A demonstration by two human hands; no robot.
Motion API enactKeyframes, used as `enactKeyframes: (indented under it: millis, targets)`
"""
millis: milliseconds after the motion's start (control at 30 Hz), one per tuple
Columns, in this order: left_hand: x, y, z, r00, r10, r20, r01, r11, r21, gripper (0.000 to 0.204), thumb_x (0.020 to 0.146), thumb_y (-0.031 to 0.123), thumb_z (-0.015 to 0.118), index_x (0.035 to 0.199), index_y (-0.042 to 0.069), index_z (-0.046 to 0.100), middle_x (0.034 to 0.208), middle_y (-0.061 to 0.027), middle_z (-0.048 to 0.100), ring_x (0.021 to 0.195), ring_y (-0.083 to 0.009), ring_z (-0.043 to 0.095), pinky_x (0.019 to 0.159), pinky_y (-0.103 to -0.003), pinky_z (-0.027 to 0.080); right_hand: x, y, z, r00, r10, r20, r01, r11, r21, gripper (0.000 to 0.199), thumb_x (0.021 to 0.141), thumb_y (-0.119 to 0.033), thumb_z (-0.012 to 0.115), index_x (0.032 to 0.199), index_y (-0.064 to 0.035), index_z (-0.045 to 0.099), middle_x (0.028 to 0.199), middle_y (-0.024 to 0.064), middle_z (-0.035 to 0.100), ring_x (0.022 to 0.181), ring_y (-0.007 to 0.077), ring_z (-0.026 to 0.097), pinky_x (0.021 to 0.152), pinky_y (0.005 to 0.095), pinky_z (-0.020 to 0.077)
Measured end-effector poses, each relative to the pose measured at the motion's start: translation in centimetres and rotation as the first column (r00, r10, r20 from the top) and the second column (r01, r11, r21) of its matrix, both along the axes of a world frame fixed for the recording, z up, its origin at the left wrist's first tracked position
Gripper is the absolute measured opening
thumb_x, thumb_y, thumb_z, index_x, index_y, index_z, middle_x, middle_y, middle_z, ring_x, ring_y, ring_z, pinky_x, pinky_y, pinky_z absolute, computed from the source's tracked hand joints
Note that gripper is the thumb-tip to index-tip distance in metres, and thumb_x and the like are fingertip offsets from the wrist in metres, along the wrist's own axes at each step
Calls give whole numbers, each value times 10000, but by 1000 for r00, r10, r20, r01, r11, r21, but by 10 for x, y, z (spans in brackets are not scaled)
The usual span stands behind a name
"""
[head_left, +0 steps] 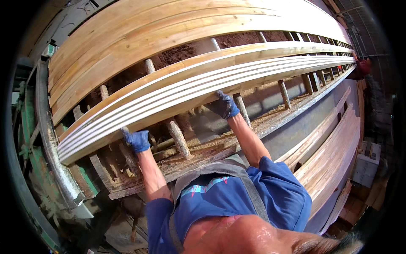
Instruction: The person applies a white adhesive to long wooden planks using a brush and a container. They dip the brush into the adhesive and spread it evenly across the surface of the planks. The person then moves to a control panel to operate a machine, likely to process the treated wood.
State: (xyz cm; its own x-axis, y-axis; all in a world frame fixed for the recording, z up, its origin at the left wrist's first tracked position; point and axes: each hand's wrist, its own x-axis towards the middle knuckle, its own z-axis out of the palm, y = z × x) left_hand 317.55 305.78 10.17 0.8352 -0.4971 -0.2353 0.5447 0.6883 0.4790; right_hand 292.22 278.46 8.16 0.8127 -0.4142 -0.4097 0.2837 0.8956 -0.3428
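A bundle of several long pale wooden boards (198,82) lies edge to edge across a slatted conveyor frame. My left hand (137,140), in a blue glove, grips the near edge of the bundle toward its left end. My right hand (225,105), also gloved in blue, grips the same near edge further right. Both forearms reach up from my blue shirt and grey apron.
A wider stack of boards (169,29) lies beyond the bundle. Sawdust covers the metal frame (203,152) with its wooden rollers. More planks (330,156) lean at the right. A green machine part (29,139) stands at the left. A person in red (363,67) stands far right.
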Motion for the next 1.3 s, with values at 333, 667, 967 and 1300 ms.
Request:
enactKeyframes:
  millis: [333, 667, 967, 1300]
  targets:
    - [43, -48, 33, 997, 50, 51, -55, 994, 93, 639, 880, 483, 580, 1357, 78, 447, 1347, -98, 507, 1230, -295, 472, 1055, -482, 358, 69, -20, 37, 963, -219, 158, 215, 976, 45, 629, 768, -287, 700, 1308, -78, 453, 1263, 106, 522, 1185, 300, 467, 1060, 488, 350]
    - [-29, 13, 56, 990, -47, -133, 66, 988, 142, 675, 860, 546, 577, 1364, 122, 430, 1346, -84, 487, 1217, -289, 455, 1043, -487, 347, 2, 29, 51, 991, -130, 0, 129, 977, 170, 561, 847, -275, 662, 1309, -39, 447, 1286, 134, 523, 1182, 277, 483, 1012, 443, 422]
    - [-122, 72, 85, 913, -47, -405, 168, 949, 267, 634, 892, 498, 557, 1391, 141, 395, 1391, -70, 453, 1277, -275, 420, 1081, -482, 318, -90, 92, 71, 972, -118, -201, 180, 929, 323, 551, 804, -224, 685, 1285, -59, 473, 1270, 113, 542, 1182, 302, 485, 1047, 470, 376]
    - [-116, 102, 56, 878, 30, -478, 176, 908, 380, 517, 909, 471, 574, 1319, 190, 432, 1300, -41, 502, 1205, -218, 479, 984, -458, 421, -90, 91, 45, 908, 18, -418, 50, 987, 151, 519, 821, -362, 673, 1212, -63, 509, 1204, 139, 564, 1118, 317, 519, 990, 497, 406]
